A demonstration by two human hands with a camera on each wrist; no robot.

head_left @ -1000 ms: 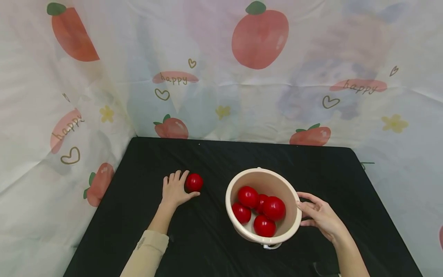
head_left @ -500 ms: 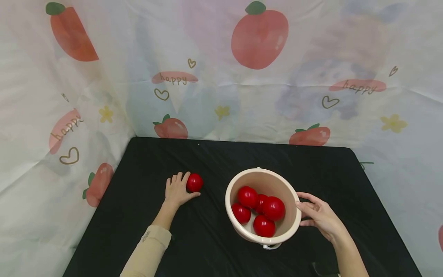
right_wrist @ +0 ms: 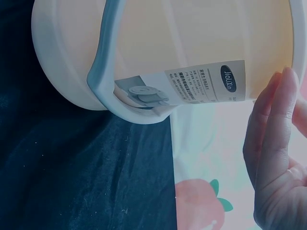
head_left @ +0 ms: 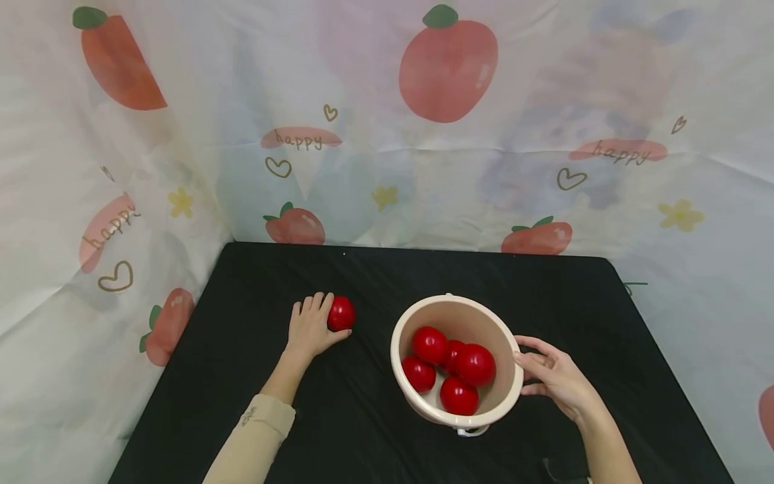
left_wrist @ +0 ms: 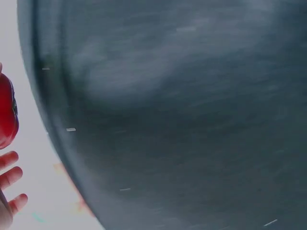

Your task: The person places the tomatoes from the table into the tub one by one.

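My left hand (head_left: 310, 328) holds a glossy red round fruit (head_left: 342, 314) between thumb and index finger, left of the bucket. In the left wrist view, the fruit (left_wrist: 6, 112) shows a dark mark on its side, with fingertips (left_wrist: 10, 178) close below it. The cream bucket (head_left: 404, 390) tilts toward me, its mouth facing the camera. Several similar red fruits (head_left: 476, 365) lie inside. With thumb and index finger, my right hand (head_left: 559, 380) grips the bucket's right rim. The right wrist view shows these fingers at the edge of the bucket (right_wrist: 206, 33).
Black cloth covers the table (head_left: 363, 430). A printed curtain (head_left: 447, 181) with fruit pictures hangs behind and to the left. The bucket's pale handle (head_left: 473, 431) hangs at its near side. A printed label (right_wrist: 206, 81) is stuck on the bucket's outside.
My left hand has closed in on the red fruit and both have shifted slightly up and right. The right hand and bucket stay as they were; the head view has turned a little.
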